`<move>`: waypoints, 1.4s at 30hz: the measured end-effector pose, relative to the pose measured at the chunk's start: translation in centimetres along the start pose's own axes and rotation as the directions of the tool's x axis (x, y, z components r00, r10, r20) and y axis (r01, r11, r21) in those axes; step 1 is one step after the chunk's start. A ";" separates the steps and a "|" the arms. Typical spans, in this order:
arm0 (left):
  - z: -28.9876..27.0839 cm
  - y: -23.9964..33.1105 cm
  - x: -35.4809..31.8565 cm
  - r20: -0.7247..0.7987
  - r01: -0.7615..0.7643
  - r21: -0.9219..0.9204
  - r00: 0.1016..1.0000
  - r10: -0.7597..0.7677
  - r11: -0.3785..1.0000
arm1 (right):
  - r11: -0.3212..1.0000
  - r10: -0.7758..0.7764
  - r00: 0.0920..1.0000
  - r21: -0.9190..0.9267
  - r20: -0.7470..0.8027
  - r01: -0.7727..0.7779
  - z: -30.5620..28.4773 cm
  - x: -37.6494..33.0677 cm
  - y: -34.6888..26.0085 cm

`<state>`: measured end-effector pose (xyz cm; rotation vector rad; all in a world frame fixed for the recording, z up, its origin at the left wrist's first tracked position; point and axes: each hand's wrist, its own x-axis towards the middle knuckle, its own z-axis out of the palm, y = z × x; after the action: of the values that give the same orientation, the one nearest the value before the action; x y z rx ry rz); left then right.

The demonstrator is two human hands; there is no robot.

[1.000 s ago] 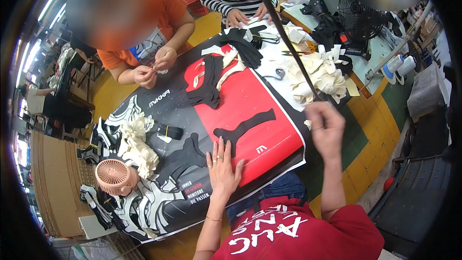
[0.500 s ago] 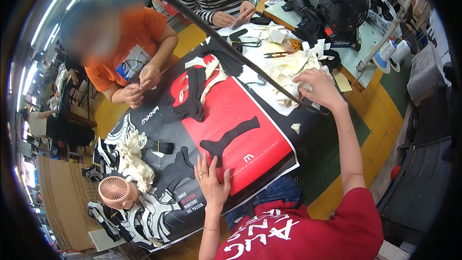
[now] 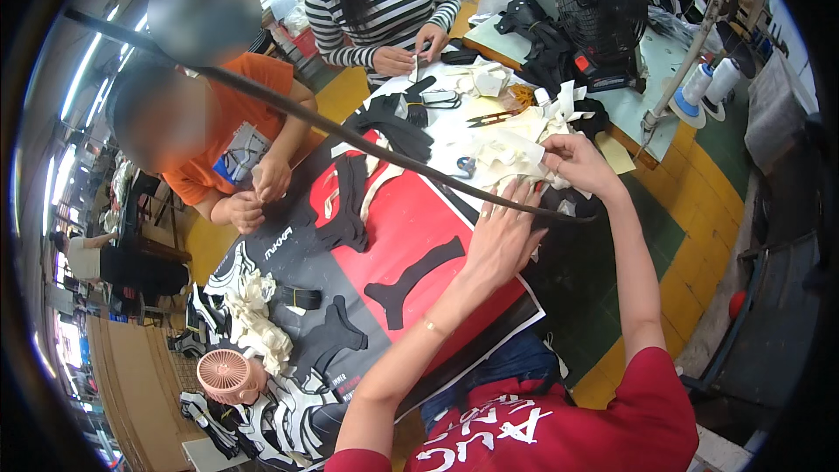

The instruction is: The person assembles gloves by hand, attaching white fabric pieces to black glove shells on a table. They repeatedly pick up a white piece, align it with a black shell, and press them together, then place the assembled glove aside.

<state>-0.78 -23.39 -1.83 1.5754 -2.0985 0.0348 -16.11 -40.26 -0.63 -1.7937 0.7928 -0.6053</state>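
Observation:
My right hand (image 3: pixel 580 166) pinches a cream fabric piece (image 3: pixel 524 157) at the near right edge of a heap of such pieces. Close beside it, my left hand (image 3: pixel 502 243) reaches to the heap's near edge with fingers stretched out; its fingertips touch the fabric. A cable crosses in front of the left fingers. A black, forked fabric piece (image 3: pixel 411 284) lies flat on the red part of the printed table cover (image 3: pixel 437 345), left of my left forearm. Orange-handled snips (image 3: pixel 494 117) rest on the heap's far side.
More black pieces (image 3: pixel 351 201) and cream strips lie mid-table. A pink fan (image 3: pixel 229 376), cream scraps (image 3: pixel 260 323) and white-and-black pieces (image 3: pixel 284 424) sit at the left. Two co-workers handle small items across the table. A black fan (image 3: pixel 601 4) stands at far right.
My left hand has left the black piece on the red cover and moved right and away to the cream heap. My right hand stays at the heap, now pinching a piece. The view has shifted slightly.

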 end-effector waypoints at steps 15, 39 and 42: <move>6.0 -1.8 3.3 0.066 0.092 0.129 0.993 -0.101 0.987 | 0.914 -0.334 0.921 0.168 -0.203 0.369 -1.7 -1.3 -4.2; -8.1 4.6 -20.4 0.133 0.285 -0.949 0.754 -0.643 0.137 | 0.967 0.194 0.889 0.073 0.415 -0.245 15.8 -13.6 -7.2; -7.6 4.6 -19.7 0.245 0.360 -0.933 0.587 -0.771 -0.023 | 0.978 0.201 0.874 -0.039 0.443 -0.205 16.3 -13.6 -8.1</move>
<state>1.78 -1.91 -2.00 1.2826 -0.5492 -1.0073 -11.39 -18.05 1.04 -1.7202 0.6448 -0.0476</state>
